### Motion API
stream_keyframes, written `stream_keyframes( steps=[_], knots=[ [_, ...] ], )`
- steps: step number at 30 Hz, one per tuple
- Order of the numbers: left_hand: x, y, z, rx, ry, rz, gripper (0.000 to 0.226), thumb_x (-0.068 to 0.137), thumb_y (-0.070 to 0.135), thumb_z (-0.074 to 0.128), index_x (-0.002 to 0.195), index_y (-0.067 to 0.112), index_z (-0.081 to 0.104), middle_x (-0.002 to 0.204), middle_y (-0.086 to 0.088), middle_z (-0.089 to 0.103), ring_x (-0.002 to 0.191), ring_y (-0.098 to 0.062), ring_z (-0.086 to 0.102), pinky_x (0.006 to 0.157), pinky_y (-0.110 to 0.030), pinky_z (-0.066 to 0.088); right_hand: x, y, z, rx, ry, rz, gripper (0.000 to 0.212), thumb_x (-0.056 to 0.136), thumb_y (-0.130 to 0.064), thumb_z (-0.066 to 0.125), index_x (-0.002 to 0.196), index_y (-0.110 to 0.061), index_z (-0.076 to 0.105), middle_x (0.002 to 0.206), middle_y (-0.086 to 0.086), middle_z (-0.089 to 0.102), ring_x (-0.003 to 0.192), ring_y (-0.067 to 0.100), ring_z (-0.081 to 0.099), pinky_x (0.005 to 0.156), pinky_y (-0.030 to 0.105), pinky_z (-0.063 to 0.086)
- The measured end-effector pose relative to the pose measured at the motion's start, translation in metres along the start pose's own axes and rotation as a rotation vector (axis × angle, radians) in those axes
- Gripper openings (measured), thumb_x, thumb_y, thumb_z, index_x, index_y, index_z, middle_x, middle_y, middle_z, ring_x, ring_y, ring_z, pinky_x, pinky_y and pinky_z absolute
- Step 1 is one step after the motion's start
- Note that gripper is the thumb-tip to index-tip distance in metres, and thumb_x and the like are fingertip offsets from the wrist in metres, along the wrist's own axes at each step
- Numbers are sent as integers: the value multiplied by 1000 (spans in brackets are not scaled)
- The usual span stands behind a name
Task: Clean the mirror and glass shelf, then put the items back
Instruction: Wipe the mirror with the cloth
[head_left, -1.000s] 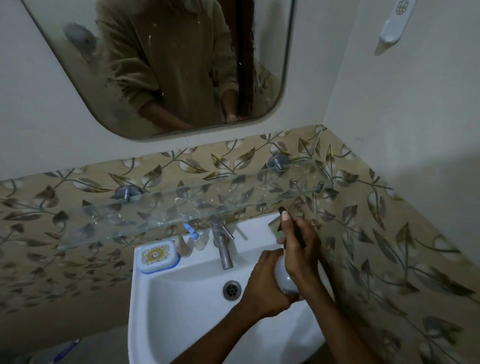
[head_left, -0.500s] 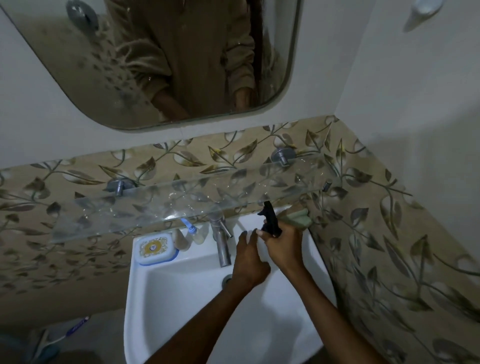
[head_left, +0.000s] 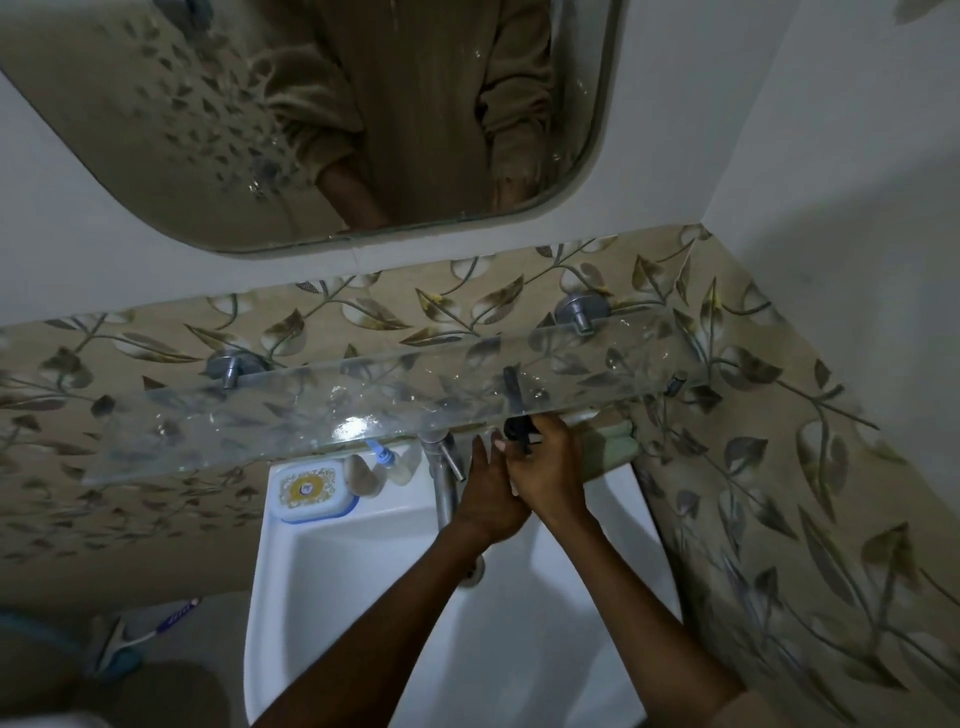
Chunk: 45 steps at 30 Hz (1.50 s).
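The mirror (head_left: 218, 130) hangs at the top, speckled with droplets, and reflects a person in a brown top. Below it the empty glass shelf (head_left: 291, 415) sits on two metal pegs, its surface wet and streaky. My right hand (head_left: 553, 478) grips the neck of a spray bottle whose black trigger head (head_left: 517, 431) pokes up just under the shelf's front edge. My left hand (head_left: 485, 499) is pressed against the bottle's body from the left, and both hands hide that body. A green cloth (head_left: 615, 441) lies on the sink's back right corner.
The white sink (head_left: 332, 582) is below, with a steel tap (head_left: 442, 473) beside my left hand. A blue-and-white soap box (head_left: 311, 488), a soap bar (head_left: 361, 475) and a small blue-capped bottle (head_left: 385, 458) sit on its back ledge. A toothbrush (head_left: 174, 618) lies on the floor at the left.
Both hands have lifted the spray bottle from over the basin up to the shelf's front edge. The view has tilted up, showing more of the mirror.
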<state>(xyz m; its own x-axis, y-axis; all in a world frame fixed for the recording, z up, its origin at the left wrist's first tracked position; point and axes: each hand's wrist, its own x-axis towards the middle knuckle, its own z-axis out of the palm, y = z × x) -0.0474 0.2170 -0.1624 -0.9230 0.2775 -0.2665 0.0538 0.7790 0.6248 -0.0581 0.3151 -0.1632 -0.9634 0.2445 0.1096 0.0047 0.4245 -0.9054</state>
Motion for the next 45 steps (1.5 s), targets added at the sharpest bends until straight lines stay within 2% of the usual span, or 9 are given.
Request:
stream_keyframes(
  steps=[6, 10, 14, 20, 24, 29, 33, 38, 45],
  knots=[
    [-8, -3, -2, -44, 26, -125, 94, 88, 18, 63, 158, 17, 0, 166, -12, -3, 153, -26, 2, 117, -29, 23, -9, 40, -35, -250, -21, 101, 52, 70, 9, 65, 119, -7, 64, 120, 13, 64, 113, 31, 60, 89, 41, 54],
    [-26, -3, 6, -26, 127, -113, 85, 87, 16, 62, 156, 10, 12, 165, -14, 5, 151, -31, 14, 117, -28, 20, 0, 57, -52, -861, -281, 94, 59, 74, -15, 75, 130, -12, 56, 135, 12, 53, 124, 31, 50, 99, 37, 42],
    [-39, -2, 12, -26, 215, -66, 83, 85, 11, 61, 155, 9, 16, 163, -13, 12, 149, -30, 15, 111, -21, 13, -1, 59, -51, -1024, -328, 52, 64, 70, -21, 78, 128, -16, 52, 132, 9, 49, 118, 29, 49, 92, 36, 41],
    [-57, 4, 23, -115, 324, -19, 58, 79, 4, 56, 135, 15, 44, 139, -1, 43, 128, -19, 44, 99, -17, 34, -6, 59, -55, -507, -130, 148, 37, 83, 9, 59, 115, -3, 73, 126, 15, 69, 119, 36, 61, 103, 37, 49],
    [-64, 13, 29, -205, 231, 12, 52, 84, 12, 56, 134, 18, 47, 133, 3, 49, 115, -17, 55, 91, -25, 49, -11, 38, -59, -169, -111, 458, 23, 88, 3, 52, 84, -8, 71, 97, 14, 73, 91, 32, 66, 74, 30, 50],
    [-65, 26, 17, -414, 142, -36, 66, 78, 25, 56, 142, 14, 42, 135, 0, 49, 119, -18, 53, 99, -36, 51, -36, 0, -78, 345, -57, 678, 25, 88, 6, 52, 88, -8, 72, 86, 17, 73, 74, 32, 68, 48, 30, 56],
    [-73, 34, -2, -682, 22, -27, 31, 100, 22, 51, 130, 17, 58, 122, 2, 65, 109, -13, 61, 90, -27, 49, -59, -33, -97, 435, -135, 596, 25, 91, -7, 51, 82, -12, 74, 71, 10, 75, 67, 29, 68, 54, 32, 53],
    [-88, 44, -36, -1139, -204, -63, 39, 85, 26, 60, 117, 4, 64, 102, -8, 71, 92, -22, 66, 79, -34, 53, -73, -70, -119, 547, -344, 411, 23, 79, -23, 54, 80, -11, 74, 83, 18, 73, 76, 28, 68, 69, 36, 54],
    [-110, 61, -87, -1042, 27, 63, 8, 85, 21, 72, 78, 20, 74, 70, -2, 69, 59, -19, 61, 52, -27, 45, -71, -110, -117, 321, 63, 236, 15, 95, -2, 62, 96, -16, 66, 93, 7, 72, 78, 15, 67, 62, 22, 55]
  ],
)
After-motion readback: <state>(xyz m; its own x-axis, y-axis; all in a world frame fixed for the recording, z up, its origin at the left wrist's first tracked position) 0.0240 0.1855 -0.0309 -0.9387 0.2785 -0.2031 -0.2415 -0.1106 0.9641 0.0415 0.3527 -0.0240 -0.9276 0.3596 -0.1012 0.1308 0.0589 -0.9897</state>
